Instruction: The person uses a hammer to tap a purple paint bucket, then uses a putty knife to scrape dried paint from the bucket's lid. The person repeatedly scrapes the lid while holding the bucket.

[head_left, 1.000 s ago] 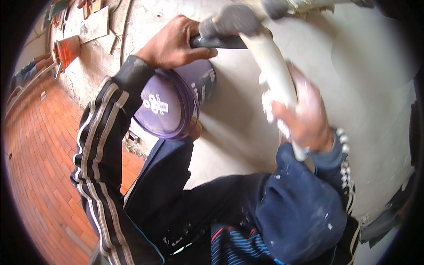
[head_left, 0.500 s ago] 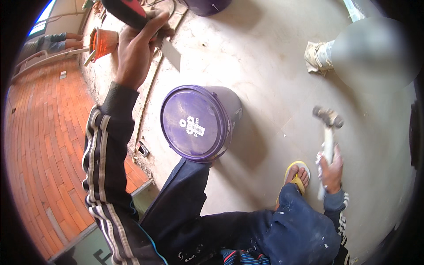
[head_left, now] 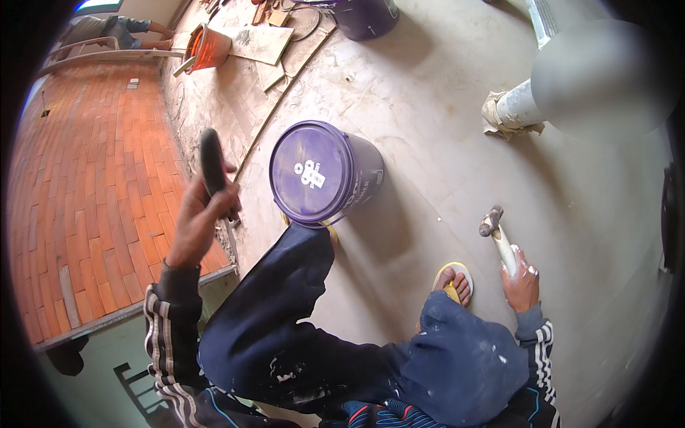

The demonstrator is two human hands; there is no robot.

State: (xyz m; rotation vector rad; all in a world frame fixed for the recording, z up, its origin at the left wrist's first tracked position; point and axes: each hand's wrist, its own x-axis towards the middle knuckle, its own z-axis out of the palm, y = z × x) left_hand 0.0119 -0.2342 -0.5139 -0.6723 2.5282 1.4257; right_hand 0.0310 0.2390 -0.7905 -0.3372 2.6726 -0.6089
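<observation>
My left hand (head_left: 191,225) is raised left of a lidded purple bucket (head_left: 312,171), its fingers wrapped round a chisel with a black hand guard (head_left: 212,162) that has a little red. The guard stands nearly upright; the chisel's blade cannot be made out here. On the right, my right hand (head_left: 521,282) grips a hammer (head_left: 505,246) by its pale, whitish handle, the worn metal head pointing up and left. White smears mark that hand's fingers. The bucket sits on the floor between my knees, apart from both hands.
An orange bucket (head_left: 207,48) and loose flat pieces (head_left: 264,44) lie at the far left. Another purple bucket (head_left: 365,18) stands at the back. A grey pipe (head_left: 517,107) with a wrapped end is at upper right. Reddish brickwork (head_left: 107,214) fills the left.
My left hand with the chisel has come down and nearer, away from the far floor. My right hand has moved a little left and up, and the hammer now tilts left.
</observation>
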